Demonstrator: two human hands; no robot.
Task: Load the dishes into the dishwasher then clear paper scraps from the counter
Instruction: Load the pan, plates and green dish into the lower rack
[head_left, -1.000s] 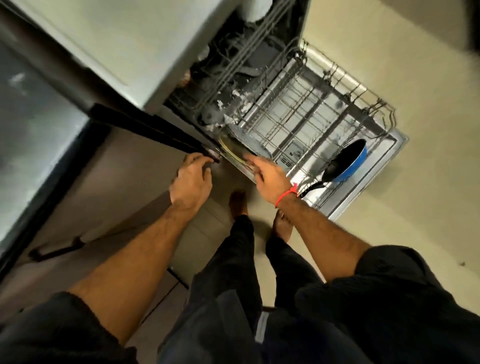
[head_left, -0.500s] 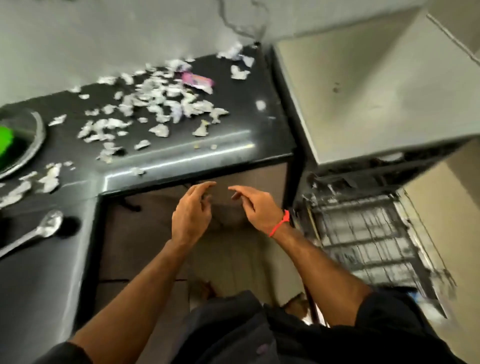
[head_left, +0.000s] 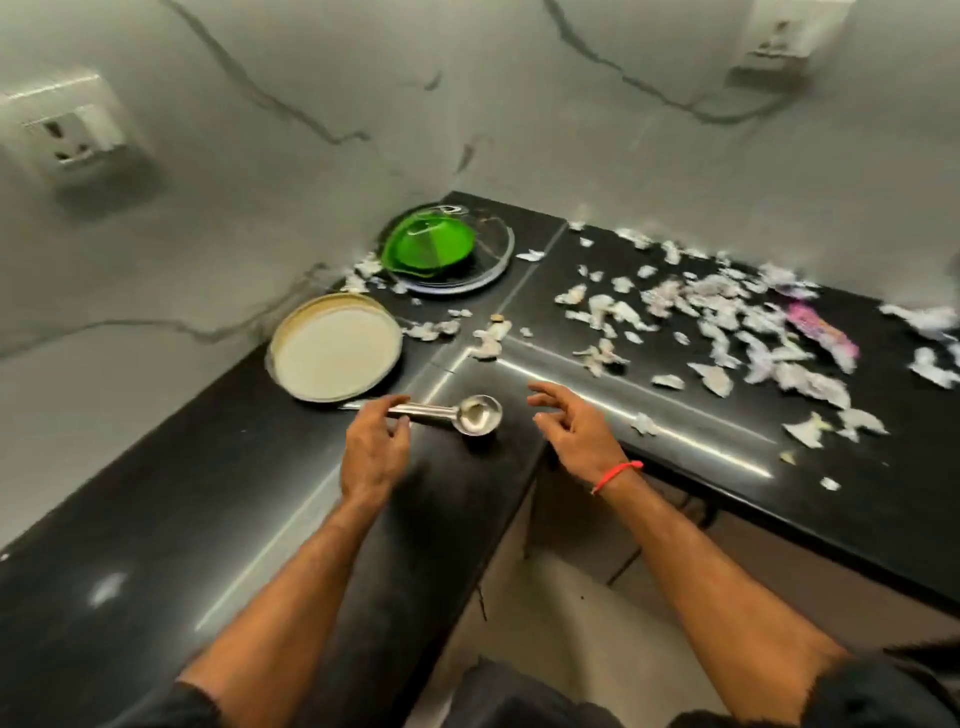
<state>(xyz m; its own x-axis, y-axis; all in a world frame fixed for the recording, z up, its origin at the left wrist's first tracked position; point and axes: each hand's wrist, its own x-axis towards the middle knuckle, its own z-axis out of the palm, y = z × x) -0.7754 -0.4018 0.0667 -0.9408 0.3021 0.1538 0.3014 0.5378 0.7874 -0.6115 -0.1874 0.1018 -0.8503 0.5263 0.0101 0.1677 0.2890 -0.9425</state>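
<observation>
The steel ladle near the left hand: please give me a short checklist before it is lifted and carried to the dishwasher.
1. Left hand on the ladle handle: cannot tell; fingers curl at it, the grip is hidden.
2. Right hand free to help: ok, open, holding nothing.
3. Ladle bowl free of paper scraps: ok.
4. Cream plate clear of the handle: not ok, the handle end reaches its rim.
5. Dishwasher in view: not ok.
6. Green bowl in the glass dish: ok, apart from the ladle.
</observation>
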